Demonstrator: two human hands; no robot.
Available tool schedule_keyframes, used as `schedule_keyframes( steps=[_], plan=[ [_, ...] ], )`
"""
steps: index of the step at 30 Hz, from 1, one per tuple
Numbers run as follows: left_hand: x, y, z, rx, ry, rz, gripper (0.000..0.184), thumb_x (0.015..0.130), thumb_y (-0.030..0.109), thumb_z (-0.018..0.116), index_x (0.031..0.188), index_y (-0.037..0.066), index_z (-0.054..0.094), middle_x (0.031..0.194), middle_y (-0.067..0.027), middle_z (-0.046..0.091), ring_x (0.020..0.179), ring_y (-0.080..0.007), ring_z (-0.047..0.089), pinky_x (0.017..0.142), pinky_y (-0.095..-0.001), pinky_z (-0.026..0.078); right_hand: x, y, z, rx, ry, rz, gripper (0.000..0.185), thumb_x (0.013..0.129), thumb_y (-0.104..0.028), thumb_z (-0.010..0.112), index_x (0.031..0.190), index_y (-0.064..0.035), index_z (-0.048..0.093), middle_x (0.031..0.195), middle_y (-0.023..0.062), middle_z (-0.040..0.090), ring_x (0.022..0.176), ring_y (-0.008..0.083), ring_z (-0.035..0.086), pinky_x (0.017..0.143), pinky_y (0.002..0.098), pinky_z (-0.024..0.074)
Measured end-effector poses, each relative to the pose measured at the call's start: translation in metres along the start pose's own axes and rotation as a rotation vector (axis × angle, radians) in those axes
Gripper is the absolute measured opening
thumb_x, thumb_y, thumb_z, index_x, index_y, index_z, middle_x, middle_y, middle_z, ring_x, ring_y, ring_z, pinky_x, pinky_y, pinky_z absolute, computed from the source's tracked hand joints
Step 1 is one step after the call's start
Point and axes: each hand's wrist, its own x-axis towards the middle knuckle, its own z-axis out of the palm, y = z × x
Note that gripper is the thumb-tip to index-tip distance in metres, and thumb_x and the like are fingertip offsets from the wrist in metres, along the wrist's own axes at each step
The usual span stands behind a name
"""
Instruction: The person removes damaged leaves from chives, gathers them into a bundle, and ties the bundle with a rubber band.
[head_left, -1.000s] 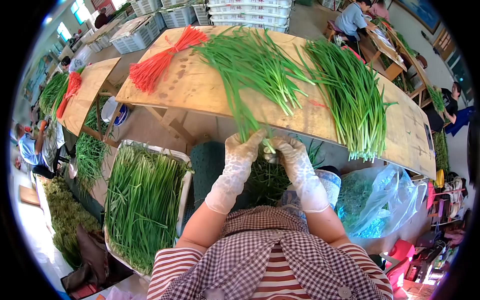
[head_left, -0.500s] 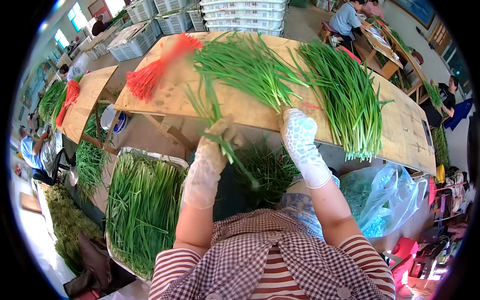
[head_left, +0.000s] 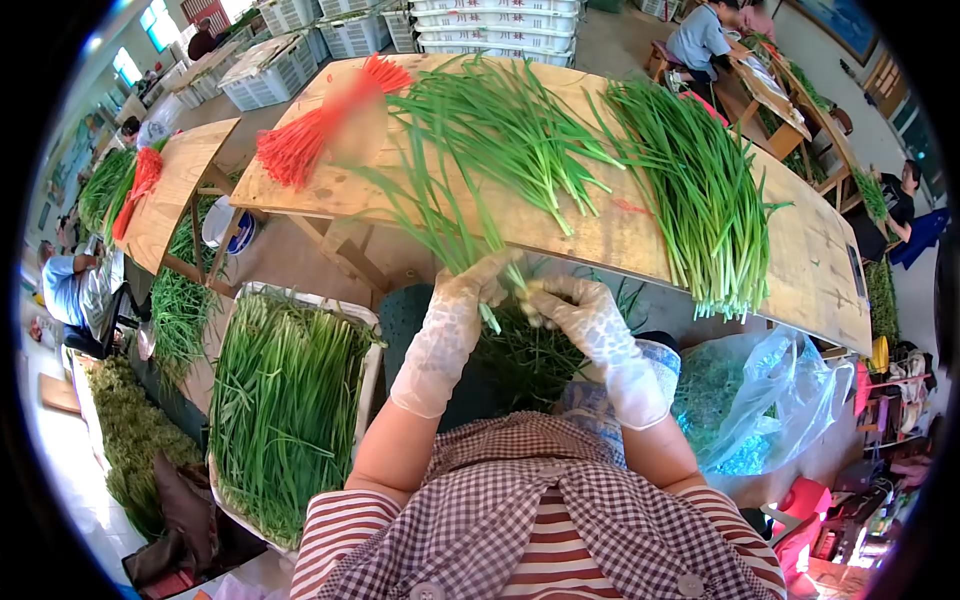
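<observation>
A thin bunch of garlic chives [head_left: 445, 225] is gripped in my left hand [head_left: 470, 290], which wears a whitish glove. The leaves fan up and away over the table's near edge, blurred by motion, and a pale stem end pokes out below the fist. Close by on the right, my gloved right hand [head_left: 575, 310] has its fingers closed in a pinch at the stalks beside the left hand. Ahead on the wooden table [head_left: 340, 200] lies a loose spread of chives [head_left: 540, 150]. A thicker chive pile [head_left: 700, 210] rests to its right, stem ends toward me.
Red ties [head_left: 300, 150] lie on the table's left. A white crate [head_left: 365, 330] full of chives stands at my left, a clear plastic bag [head_left: 780, 400] at my right. Loose greens [head_left: 525, 355] lie below my hands. Stacked white crates [head_left: 495, 30] and several people are farther off.
My right hand has come off the chive spread on the table, back and left to my left hand. The bunch in my left hand now looks fuller and leans up-left.
</observation>
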Motion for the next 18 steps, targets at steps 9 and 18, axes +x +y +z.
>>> schedule_keyframes(
  steps=[9, 18],
  plan=[
    [0.002, -0.002, 0.012, 0.091, 0.397, 0.149, 0.01, 0.082, 0.006, 0.07, 0.089, 0.0, 0.068, 0.056, 0.0056, 0.043, 0.046, -0.0075, 0.034, 0.048, -0.0233, 0.032, -0.002, 0.015, -0.002, 0.187, 0.073, -0.003, 0.026, 0.083, -0.016, 0.07, 0.1, 0.0037, 0.068, 0.085, 0.014, 0.07, 0.076, 0.0159, 0.065, 0.072, 0.0268, 0.0506],
    [0.009, 0.039, 0.0, -0.479, -0.184, 0.084, 0.015, 0.091, 0.022, 0.061, 0.091, 0.007, 0.056, 0.072, 0.0022, 0.051, 0.071, -0.0131, 0.053, 0.07, -0.0331, 0.05, 0.039, -0.034, -0.021, -1.075, 0.486, -0.454, 0.025, 0.083, -0.033, 0.066, 0.08, -0.0079, 0.068, 0.077, 0.0138, 0.068, 0.069, 0.0295, 0.066, 0.064, 0.0388, 0.052]
  ],
)
